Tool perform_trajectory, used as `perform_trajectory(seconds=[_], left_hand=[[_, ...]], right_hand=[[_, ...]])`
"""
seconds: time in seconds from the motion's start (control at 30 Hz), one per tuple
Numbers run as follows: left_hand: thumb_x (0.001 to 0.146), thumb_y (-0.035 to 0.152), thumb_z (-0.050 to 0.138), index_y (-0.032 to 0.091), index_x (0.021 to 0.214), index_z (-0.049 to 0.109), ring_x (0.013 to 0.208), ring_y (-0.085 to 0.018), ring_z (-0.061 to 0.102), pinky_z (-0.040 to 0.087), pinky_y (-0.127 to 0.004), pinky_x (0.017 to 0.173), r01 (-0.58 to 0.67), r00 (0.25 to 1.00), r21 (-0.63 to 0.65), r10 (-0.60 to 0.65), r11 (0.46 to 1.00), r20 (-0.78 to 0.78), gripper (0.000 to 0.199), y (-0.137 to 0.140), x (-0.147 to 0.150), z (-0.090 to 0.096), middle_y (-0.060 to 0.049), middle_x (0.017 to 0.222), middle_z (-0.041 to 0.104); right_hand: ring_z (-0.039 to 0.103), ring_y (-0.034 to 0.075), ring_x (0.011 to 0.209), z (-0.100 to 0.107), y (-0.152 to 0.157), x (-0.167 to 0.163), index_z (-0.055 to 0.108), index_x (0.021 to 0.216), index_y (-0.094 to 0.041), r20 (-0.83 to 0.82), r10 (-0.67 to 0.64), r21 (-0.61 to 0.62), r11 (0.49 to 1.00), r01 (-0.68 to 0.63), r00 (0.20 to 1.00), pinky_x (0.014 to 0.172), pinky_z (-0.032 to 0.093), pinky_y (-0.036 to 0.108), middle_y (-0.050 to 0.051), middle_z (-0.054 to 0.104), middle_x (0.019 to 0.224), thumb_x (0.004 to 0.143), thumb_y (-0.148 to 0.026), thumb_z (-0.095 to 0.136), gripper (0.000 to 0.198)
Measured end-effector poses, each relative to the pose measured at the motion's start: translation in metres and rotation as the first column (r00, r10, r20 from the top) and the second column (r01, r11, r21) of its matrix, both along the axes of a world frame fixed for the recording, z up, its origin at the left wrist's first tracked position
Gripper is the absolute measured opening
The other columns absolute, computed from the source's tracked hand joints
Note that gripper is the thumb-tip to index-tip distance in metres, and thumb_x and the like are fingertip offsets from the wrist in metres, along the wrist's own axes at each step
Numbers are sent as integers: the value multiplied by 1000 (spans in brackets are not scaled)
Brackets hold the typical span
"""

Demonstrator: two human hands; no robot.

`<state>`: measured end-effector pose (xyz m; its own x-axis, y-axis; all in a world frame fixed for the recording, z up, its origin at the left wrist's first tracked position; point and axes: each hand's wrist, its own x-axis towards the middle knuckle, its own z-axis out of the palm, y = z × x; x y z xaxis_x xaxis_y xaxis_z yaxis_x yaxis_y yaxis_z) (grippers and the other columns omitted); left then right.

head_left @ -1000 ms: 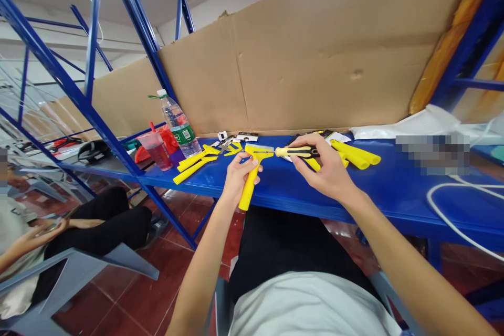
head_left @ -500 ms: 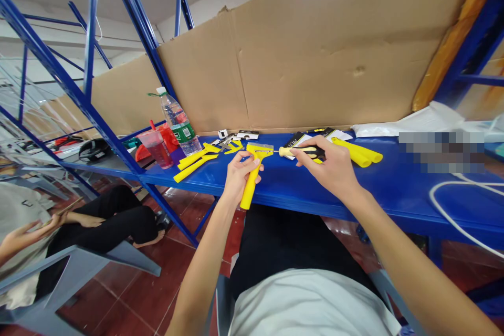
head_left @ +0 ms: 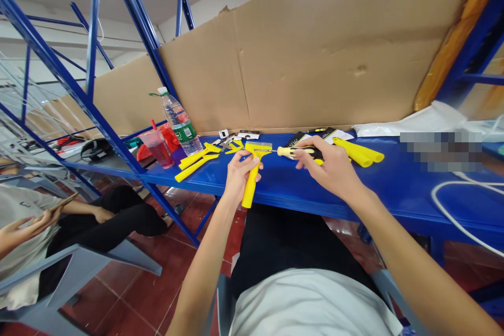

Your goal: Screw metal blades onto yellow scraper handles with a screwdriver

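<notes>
Right fingers (head_left: pixel 309 160) have shifted along the screwdriver (head_left: pixel 286 151) they pinch, left fingers (head_left: pixel 246 166) gripping yellow scraper (head_left: pixel 249 191) opposite; likely mid-turn regrip.

yellow scraper (head_left: pixel 249 189), cream-and-black screwdriver (head_left: pixel 287 151), blue table (head_left: pixel 401 189)

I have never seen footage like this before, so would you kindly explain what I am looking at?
There is no machine here: the two bare hands belong to a person wearing a camera on their head, which looks forward and down. The left hand grips a yellow tool with a wide head. The right hand holds a screwdriver, its shaft pointing at that head; whether they touch is too small to tell. On the blue table lie more yellow pieces to both sides, and a bottle and a cup stand at the left. Another person sits nearby.
</notes>
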<state>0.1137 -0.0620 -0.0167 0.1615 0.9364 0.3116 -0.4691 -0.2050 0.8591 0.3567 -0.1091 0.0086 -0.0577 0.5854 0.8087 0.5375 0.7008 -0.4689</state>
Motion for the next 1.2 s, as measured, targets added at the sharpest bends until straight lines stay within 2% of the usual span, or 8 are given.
perform_trajectory(seconds=[0.1,0.23,0.33,0.53,0.67,0.87,1.03,1.2], left_hand=[[70,29,102,24,104,54,74,-16,70,45,-21,47,3,1000,3,-3,1000,-16,59,0,0,-1,-1,93,71],[70,29,102,24,105,54,74,-16,70,45,-21,48,14,999,1,-14,1000,-31,60,0,0,-1,-1,94,72],[69,29,102,24,105,55,73,-16,70,45,-21,48,20,999,-9,-20,1000,-34,59,-1,1,0,-2,95,72],[68,29,103,24,105,56,73,-16,70,45,-22,48,23,999,-20,-24,1000,-28,61,-1,0,1,-3,96,73],[68,30,103,23,105,56,72,-16,70,45,-21,48,34,998,-20,-35,999,-51,60,-1,1,0,-3,94,73],[69,32,103,23,105,57,72,-17,71,48,-22,48,48,994,-9,-48,999,-97,59,-1,2,-3,-3,94,73],[70,29,102,23,105,57,73,-16,70,47,-21,48,33,997,-3,-33,999,-63,58,1,0,-2,-4,96,74],[71,30,102,22,106,58,73,-16,71,48,-21,48,44,995,4,-44,999,-84,56,0,1,-2,-4,96,74]], right_hand=[[70,19,54,3,-4,0,72,104,-25,-7,4,-41,999,-4,1000,57,54,32,0,74,69,109,-44,67,20],[80,27,90,9,-6,5,75,106,-28,86,48,147,987,-60,995,84,63,42,7,83,103,105,-37,73,10],[78,30,106,12,-7,7,75,108,-30,135,110,183,974,-134,985,95,63,48,7,82,114,106,-33,71,5],[73,29,93,14,-10,3,71,109,-28,143,-8,129,992,-11,990,85,62,45,9,76,104,107,-40,66,13],[74,29,93,16,-11,5,72,105,-29,136,21,168,985,-44,990,85,60,45,8,77,101,107,-41,68,13],[76,29,87,10,-6,5,72,105,-28,39,-120,198,974,110,992,81,60,43,7,79,97,104,-41,74,13],[77,30,111,4,-3,6,59,138,-28,25,26,107,994,-28,999,94,64,45,10,76,124,98,-37,78,45],[78,30,98,0,0,8,64,123,-28,0,-51,172,984,50,999,87,65,44,7,78,110,95,-41,84,36]])
